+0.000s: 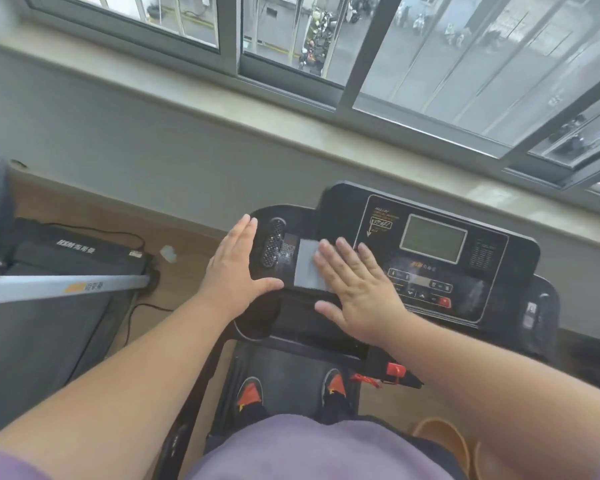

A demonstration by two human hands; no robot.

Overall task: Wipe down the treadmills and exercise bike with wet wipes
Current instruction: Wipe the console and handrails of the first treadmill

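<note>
On glossy black console, flat right hand presses seemingly damp grey wipe.

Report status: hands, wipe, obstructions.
Left hand open, flat on console edge. Right hand open, pressing wet wipe on treadmill console. Nothing blocking.

Grey wall, sliding windows (daylit), wooden floor

Location type: small indoor exercise room, upper floor. Evidence: a treadmill console with display and button panel faces a wall below a sliding window; a second treadmill stands on the wood-pattern floor; parked scooters appear far below outside.
</note>
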